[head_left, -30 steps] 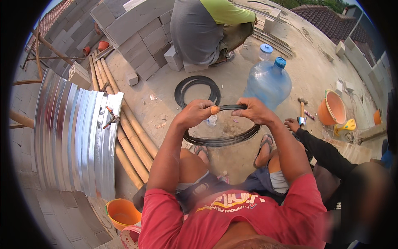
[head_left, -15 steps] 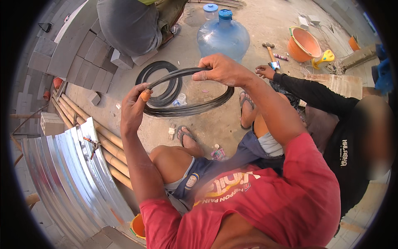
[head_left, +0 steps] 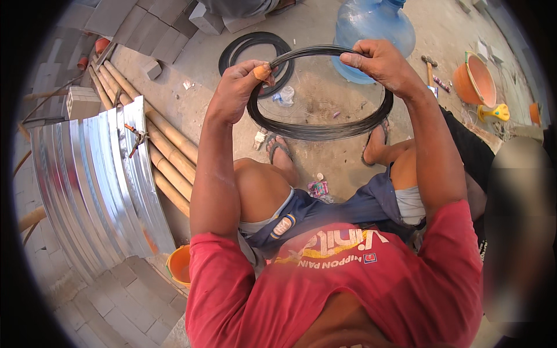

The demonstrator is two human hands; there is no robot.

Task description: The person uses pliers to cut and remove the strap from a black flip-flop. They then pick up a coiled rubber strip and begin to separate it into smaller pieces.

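Note:
Between my two hands hangs a coil of thin dark wire (head_left: 325,132), held up in front of my knees. My left hand (head_left: 235,90) grips its left side, thumb and fingers pinched together, with an orange-brown wrap on one digit. The far right part of the loop is pinched between thumb and fingers of my right hand (head_left: 383,66). On the ground beyond my left hand lies a second black wire coil (head_left: 229,53), partly hidden behind the first. A crumpled clear plastic bag (head_left: 284,96) lies near it.
A big blue water jug (head_left: 377,29) stands beyond my right hand. Farther right are a hammer (head_left: 429,71) and an orange bucket (head_left: 473,81). Bamboo poles (head_left: 171,149) and corrugated metal sheets (head_left: 93,191) lie at left. A co-worker in black (head_left: 467,136) sits close on my right.
My right hand has moved outward and the held coil now faces me as a wider oval. My view has shifted, so the ground things sit higher and farther right.

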